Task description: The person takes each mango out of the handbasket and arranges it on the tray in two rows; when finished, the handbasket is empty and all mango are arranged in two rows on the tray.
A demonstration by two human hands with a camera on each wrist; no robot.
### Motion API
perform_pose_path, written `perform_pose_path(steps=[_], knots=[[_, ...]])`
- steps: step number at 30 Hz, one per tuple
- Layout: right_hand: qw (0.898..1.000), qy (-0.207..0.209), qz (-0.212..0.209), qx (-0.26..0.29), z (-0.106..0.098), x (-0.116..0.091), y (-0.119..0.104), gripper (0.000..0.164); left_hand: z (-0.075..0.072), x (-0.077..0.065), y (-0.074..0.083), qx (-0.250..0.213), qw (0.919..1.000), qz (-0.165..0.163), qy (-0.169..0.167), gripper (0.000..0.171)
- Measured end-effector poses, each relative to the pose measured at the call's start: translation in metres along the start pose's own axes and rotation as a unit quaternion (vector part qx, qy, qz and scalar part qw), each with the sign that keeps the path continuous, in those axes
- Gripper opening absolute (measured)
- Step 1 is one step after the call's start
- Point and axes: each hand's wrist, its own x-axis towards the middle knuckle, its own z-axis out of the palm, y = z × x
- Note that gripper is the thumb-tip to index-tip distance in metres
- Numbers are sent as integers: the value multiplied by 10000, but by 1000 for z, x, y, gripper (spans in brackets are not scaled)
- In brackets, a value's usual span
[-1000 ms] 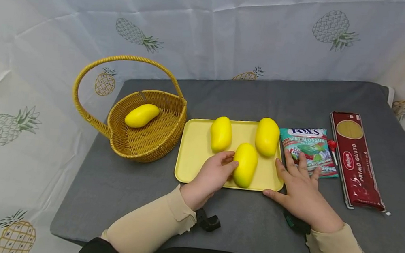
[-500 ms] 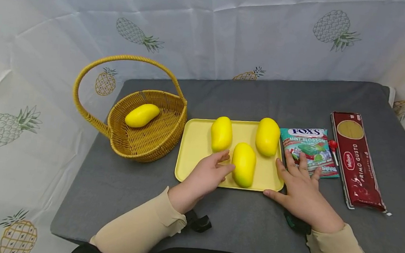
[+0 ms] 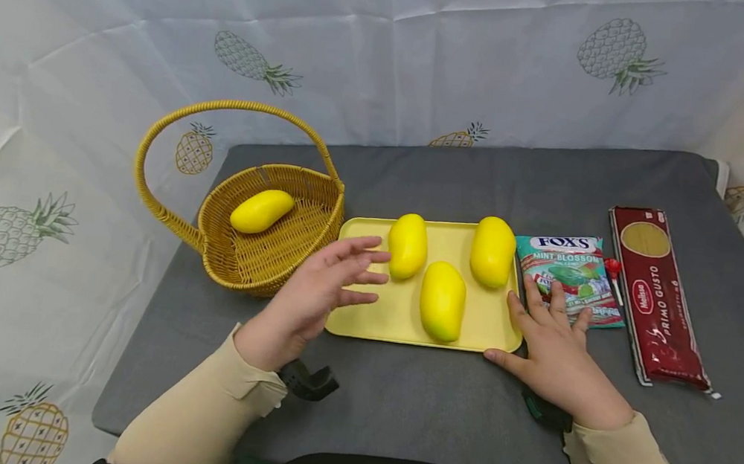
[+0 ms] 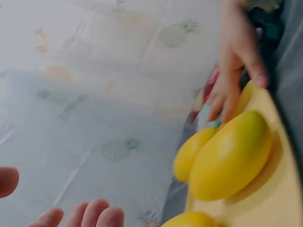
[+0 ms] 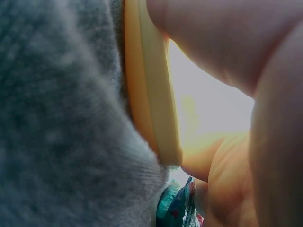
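Note:
Three yellow mangoes lie on the pale yellow tray (image 3: 363,324): one at the front (image 3: 442,302), one back left and one back right. In the head view my left hand (image 3: 312,297) hovers over the tray's left end, fingers apart and holding nothing. My right hand (image 3: 551,357) lies spread at the front right corner of the tray. Its thumb and forefinger touch the tray rim (image 5: 161,104), while other fingertips rest on a teal Fox's candy bag (image 3: 570,270). Another mango (image 3: 262,212) sits in a wicker basket (image 3: 266,281) on the left.
A lollipop (image 3: 613,270) lies between the candy bag and a dark red Melissa pasta pack (image 3: 664,305) on the right. The basket's tall hoop handle (image 3: 243,106) stands upright. A pineapple-print cloth (image 3: 387,76) hangs behind the grey table (image 3: 435,410).
My left hand has let go of the front mango and moved left, away from it. That mango has shifted slightly left on the tray. The right hand stays where it was.

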Motion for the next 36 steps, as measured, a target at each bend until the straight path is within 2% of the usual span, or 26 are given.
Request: perform_pose_path(steps=[3,5,6,7,8,11,12,13,15,17,19,21,26,30,36], knots=[[10000,-2,0,8,0,0,0,111,-23,-1,10,-699,9959,182,537,52],[10000,-13,10,13,0,-1,-1,111,-39,-1,15,-1465,9846,235,926,50],[10000,-24,16,12,-1,-1,-1,112,-46,-1,16,-1963,9739,226,1118,48],[10000,-35,20,20,-1,-1,-1,112,-54,-1,17,-2487,9599,218,1274,48],[10000,-42,25,23,-1,0,-1,112,-60,0,17,-3039,9417,212,1428,49],[10000,-54,31,31,-1,0,-1,112,-77,2,17,-4568,8694,189,1871,63],[10000,-52,33,30,-2,0,-1,112,-82,3,16,-4940,8460,178,1998,69],[10000,-47,31,36,-2,0,-1,112,-87,5,16,-5204,8269,178,2124,74],[10000,-46,23,38,-2,0,0,112,-95,9,14,-5559,7960,149,2390,82],[10000,-48,6,51,-2,0,0,112,-102,13,13,-5715,7776,70,2621,86],[10000,-56,-16,65,-2,-1,0,112,-108,16,12,-5799,7644,-45,2816,89],[10000,-43,-37,54,-2,-1,0,111,-114,20,13,-5848,7549,-181,2962,90],[10000,-39,-67,1,-4,-1,2,111,-121,27,18,-5778,7470,-539,3243,89],[10000,-77,-61,7,-4,0,2,112,-126,33,21,-5788,7406,-768,3326,90],[10000,-65,-70,-14,0,0,2,112,-132,43,17,-5793,7271,-1004,3545,91]])
